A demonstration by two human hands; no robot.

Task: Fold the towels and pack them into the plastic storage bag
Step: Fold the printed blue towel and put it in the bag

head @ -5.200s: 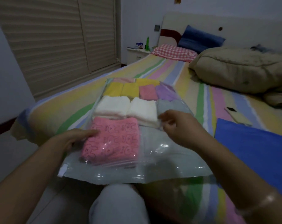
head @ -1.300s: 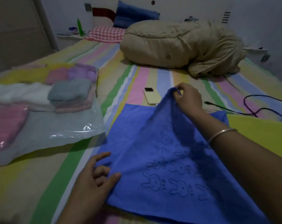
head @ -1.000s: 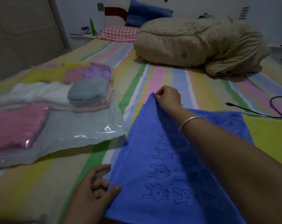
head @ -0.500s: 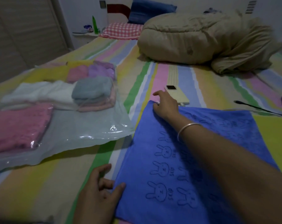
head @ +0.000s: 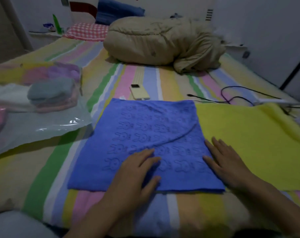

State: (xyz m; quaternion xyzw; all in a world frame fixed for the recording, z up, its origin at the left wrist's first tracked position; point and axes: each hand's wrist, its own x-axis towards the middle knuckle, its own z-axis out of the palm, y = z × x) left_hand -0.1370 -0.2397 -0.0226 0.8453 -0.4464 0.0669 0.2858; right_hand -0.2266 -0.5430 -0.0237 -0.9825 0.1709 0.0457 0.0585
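A blue towel (head: 145,131) with a bunny pattern lies folded in half on the striped bed, a diagonal crease across its right part. My left hand (head: 137,172) rests flat on its near middle, fingers spread. My right hand (head: 223,162) lies flat on its right edge, partly over a yellow towel (head: 249,143) spread to the right. The clear plastic storage bag (head: 47,126) lies at the left with several folded towels inside, a grey one (head: 51,91) on top.
A pale yellow phone (head: 139,92) lies just beyond the blue towel. Black cables (head: 235,95) trail at the right. A bundled tan duvet (head: 163,43) sits further back, with a checked pillow (head: 87,31) behind it. My knee (head: 16,225) shows at the lower left.
My right hand brought the blue towel's corner across to the left, let it go and came back to the right edge. My left hand slid onto the towel. Both now lie flat on it.
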